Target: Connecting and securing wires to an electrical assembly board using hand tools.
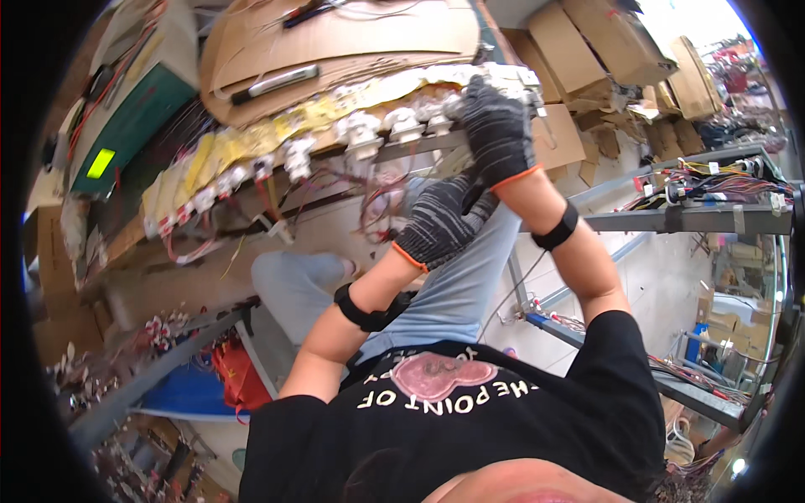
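My right hand [500, 132], in a dark grey knit glove with an orange cuff, is closed at the right end of a row of white plastic connectors [405, 123]. Whatever it grips is hidden by the glove. Just below, nearer my body, my left hand [440, 220] wears a matching glove. Its fingers are curled, with the tips partly hidden near the right wrist, and I cannot make out what they hold. The connectors sit along the bench's front edge beside yellowish tape [306, 121]. Thin coloured wires [373, 205] hang below them.
Flat cardboard [360, 38] covers the bench, with a marker pen [277, 84] on it. A green box [126, 138] stands at left. Cardboard boxes [579, 46] are piled at far right. Metal racks [713, 220] with wire bundles stand right; a blue-topped stand [189, 390] is at lower left.
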`<state>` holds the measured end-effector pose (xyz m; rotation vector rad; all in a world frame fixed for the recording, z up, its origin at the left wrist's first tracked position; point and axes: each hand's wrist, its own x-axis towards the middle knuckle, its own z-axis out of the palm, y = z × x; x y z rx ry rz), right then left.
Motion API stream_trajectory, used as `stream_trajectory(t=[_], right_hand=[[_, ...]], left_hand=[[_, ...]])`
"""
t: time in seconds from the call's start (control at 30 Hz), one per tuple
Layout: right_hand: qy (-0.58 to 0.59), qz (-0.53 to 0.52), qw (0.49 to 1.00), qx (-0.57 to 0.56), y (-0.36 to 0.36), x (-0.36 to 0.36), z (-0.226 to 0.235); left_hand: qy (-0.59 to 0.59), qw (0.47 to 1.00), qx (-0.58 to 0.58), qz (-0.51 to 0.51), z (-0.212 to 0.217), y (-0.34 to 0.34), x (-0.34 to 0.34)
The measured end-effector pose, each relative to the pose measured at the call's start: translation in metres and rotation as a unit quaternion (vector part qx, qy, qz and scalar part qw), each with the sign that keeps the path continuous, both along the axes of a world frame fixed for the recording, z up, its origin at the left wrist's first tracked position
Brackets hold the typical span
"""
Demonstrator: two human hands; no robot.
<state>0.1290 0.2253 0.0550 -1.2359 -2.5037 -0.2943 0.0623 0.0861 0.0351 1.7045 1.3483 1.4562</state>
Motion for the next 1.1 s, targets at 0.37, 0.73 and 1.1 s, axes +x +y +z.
stream_trajectory(t=[0.37,0.73,1.1], right_hand=[[-0.070,-0.061,0.995,0.043,-0.001,-0.002,0.022],[-0.128,-0.019,0.977,0.169,0.013,0.012,0.006],[-0.127,-0.030,0.977,0.168,0.004,0.012,0.008]], left_hand=[[-0.696,0.606,-0.181,0.340,-0.143,-0.197,-0.164],[0.240,0.838,0.057,0.487,-0.069,-0.138,-0.188],[0.320,0.806,-0.003,0.498,-0.024,-0.109,-0.178]])
